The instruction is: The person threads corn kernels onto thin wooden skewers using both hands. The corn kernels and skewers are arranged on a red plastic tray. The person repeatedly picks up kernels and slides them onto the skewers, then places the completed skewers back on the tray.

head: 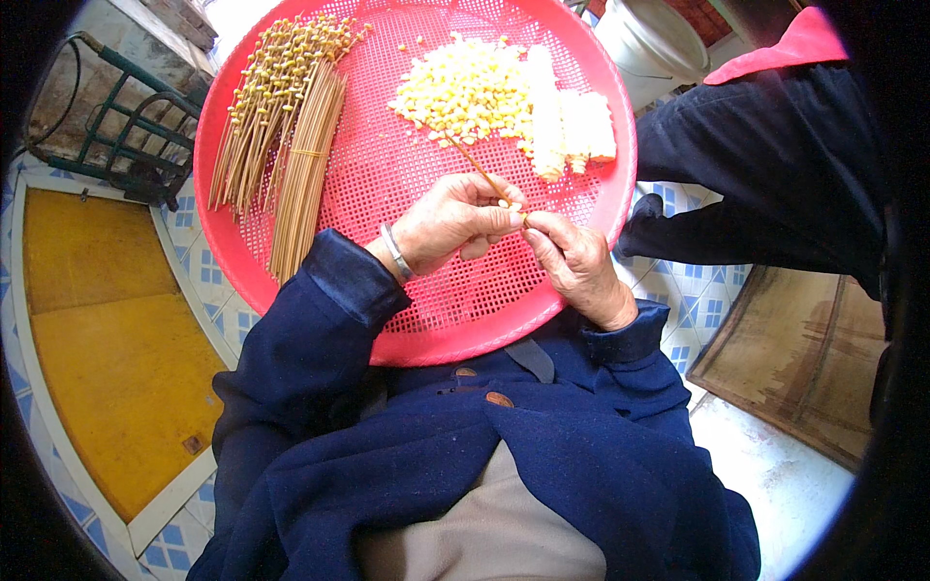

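A round red plastic sieve tray [479, 345] lies over my lap. My left hand [461, 221], with a metal bangle at the wrist, holds a thin brown stick [476, 165] between thumb and fingers. At the stick's near end my right hand [574, 258] pinches a small yellow piece, partly hidden by the fingertips. A heap of yellow kernels [465, 91] lies at the back of the tray, with pale corn cobs [548, 116] to its right. On the tray's left rest sticks with yellow pieces on their tips [269, 87] and a banded bundle of plain sticks [309, 167].
Another person's dark-trousered leg [763, 174] is close to the tray's right side. Beyond the tray stands a white bucket [650, 51]. At the left are a green metal frame [138, 116] and a yellow panel [109, 319]; a wooden board [792, 356] lies at the right.
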{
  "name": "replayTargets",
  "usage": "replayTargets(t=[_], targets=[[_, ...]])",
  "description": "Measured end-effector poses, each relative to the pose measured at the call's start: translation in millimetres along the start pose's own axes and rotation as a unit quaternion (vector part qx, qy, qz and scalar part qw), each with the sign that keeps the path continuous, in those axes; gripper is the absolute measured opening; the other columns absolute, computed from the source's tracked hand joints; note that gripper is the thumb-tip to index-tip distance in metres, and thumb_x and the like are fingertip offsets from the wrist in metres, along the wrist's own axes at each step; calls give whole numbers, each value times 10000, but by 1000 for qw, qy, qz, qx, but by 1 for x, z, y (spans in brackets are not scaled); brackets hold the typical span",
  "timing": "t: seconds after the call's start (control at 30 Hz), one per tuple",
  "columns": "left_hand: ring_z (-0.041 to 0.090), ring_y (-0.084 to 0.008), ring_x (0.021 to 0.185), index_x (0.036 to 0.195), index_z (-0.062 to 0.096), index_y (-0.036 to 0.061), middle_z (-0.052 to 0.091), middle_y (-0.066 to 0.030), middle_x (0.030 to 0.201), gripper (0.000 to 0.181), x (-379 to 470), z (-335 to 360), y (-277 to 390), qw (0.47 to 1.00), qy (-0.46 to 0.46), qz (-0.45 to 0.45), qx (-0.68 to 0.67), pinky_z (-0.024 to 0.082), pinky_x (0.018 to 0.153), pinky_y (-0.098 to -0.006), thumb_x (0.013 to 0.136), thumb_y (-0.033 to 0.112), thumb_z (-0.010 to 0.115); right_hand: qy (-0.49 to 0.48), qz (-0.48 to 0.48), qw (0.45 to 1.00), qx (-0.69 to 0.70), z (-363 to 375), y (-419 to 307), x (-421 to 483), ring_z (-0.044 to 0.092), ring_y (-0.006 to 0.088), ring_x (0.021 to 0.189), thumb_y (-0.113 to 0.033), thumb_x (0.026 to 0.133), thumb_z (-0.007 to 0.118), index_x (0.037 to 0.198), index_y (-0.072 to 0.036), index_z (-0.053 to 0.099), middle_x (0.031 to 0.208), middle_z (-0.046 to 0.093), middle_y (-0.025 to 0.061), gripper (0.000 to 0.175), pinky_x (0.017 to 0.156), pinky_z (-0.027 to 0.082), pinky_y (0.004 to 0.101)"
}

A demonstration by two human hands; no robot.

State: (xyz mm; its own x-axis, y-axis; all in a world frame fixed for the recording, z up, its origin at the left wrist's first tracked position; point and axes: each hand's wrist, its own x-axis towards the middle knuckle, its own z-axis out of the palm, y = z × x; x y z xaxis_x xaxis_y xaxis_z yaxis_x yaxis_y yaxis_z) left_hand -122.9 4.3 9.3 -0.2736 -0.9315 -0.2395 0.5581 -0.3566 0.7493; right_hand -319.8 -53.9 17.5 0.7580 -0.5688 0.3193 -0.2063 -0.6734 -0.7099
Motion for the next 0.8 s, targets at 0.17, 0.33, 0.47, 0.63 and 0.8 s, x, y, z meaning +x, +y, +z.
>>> replayTargets(t=[0.17,0.33,0.47,0.63,0.8], targets=[[366,-42,499,1038,591,39,482,35,681,134,-1,1,1,1000,-1,-9,-11,266,419,-185,917,96,603,-5,-2,1000,-17,-1,1,-2,670,333,724,-64,876,617,1033,-12,609,865,668,180,165,606,526,388],[362,-47,495,1039,593,39,464,37,664,137,-3,3,2,1000,7,-6,-25,278,425,-192,915,94,603,0,-8,1000,-21,-1,2,-3,674,328,725,-59,873,622,1039,-11,606,867,671,178,174,606,529,385],[370,-53,492,1034,600,40,461,33,656,135,-2,2,2,1000,5,-1,-13,296,420,-201,915,102,608,4,-11,1000,-27,0,2,-3,674,328,728,-56,871,624,1037,-9,607,867,673,177,173,610,531,384],[377,-59,484,1029,603,37,457,28,643,131,-4,4,4,1000,11,4,-6,317,412,-210,913,99,611,4,-15,1000,-26,-2,0,-2,675,330,729,-55,871,624,1034,-6,608,872,674,177,171,613,533,382],[381,-63,481,1028,613,33,468,23,641,133,-5,6,5,1000,22,9,-2,314,411,-211,911,95,613,5,-19,1000,-20,-2,0,-2,675,328,725,-50,869,626,1034,-4,608,881,674,178,172,604,533,381]])
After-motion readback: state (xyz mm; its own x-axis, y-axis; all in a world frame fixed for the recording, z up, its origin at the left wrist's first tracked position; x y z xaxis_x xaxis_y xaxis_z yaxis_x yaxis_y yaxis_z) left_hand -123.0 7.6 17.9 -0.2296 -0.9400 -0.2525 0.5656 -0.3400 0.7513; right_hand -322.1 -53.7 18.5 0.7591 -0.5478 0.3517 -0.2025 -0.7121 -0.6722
